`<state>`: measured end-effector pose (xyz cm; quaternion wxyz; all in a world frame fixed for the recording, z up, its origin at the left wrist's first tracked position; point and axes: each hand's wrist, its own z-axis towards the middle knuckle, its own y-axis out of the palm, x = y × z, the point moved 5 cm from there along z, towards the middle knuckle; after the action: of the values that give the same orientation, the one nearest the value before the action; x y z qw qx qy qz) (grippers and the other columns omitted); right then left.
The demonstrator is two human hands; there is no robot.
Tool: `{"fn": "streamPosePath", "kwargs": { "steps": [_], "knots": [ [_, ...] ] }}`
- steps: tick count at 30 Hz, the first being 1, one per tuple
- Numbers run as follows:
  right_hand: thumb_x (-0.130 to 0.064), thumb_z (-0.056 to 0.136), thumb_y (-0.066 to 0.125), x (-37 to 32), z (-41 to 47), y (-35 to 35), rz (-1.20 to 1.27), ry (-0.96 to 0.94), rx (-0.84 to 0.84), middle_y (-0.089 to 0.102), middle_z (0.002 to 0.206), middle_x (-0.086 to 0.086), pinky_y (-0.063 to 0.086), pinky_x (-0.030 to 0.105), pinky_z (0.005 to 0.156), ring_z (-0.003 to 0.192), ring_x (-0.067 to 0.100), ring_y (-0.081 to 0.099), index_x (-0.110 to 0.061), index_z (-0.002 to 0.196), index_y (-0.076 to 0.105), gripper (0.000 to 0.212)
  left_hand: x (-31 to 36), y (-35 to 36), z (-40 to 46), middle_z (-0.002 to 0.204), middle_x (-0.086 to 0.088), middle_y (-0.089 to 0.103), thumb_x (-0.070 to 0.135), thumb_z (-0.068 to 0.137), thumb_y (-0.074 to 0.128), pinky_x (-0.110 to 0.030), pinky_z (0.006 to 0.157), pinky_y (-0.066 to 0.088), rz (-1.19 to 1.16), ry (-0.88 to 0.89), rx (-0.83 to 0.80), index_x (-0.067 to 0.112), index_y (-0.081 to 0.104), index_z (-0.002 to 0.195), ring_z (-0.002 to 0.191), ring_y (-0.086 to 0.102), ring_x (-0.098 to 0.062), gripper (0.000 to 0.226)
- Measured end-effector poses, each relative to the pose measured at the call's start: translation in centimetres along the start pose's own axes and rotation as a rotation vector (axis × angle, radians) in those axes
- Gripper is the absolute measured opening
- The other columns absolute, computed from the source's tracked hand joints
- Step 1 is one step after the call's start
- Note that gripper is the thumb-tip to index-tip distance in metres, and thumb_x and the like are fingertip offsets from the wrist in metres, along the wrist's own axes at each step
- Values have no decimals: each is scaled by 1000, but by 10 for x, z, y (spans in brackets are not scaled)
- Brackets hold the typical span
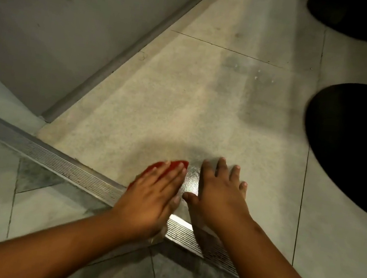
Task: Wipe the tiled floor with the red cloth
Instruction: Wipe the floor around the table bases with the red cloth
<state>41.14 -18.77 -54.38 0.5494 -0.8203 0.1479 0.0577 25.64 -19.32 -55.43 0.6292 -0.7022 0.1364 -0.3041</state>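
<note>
Red cloth (pixel 166 167) under flat left hand (pixel 150 201), right hand (pixel 221 191) spread on beige tiled floor (pixel 182 105), ribbed metal threshold (pixel 74 168) beside

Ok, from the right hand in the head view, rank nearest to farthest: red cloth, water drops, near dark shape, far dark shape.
From the right hand:
1. Red cloth, just left, under the left hand.
2. Near dark shape, right.
3. Water drops, ahead; close to 2, hard to call.
4. Far dark shape, top right.
</note>
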Motion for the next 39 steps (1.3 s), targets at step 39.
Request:
{"fn": "streamPosePath", "kwargs": {
  "steps": [39],
  "knots": [
    [-69,96,16,11,-9,20,-92,-79,-21,-39,154,8,-22,51,113,138,37,-39,-28,153,-23,80,-63,-8,55,162,4,5,51,95,9,-38,121,6,123,-106,-1,23,6,155,150,3,-22,66]
  ]
}}
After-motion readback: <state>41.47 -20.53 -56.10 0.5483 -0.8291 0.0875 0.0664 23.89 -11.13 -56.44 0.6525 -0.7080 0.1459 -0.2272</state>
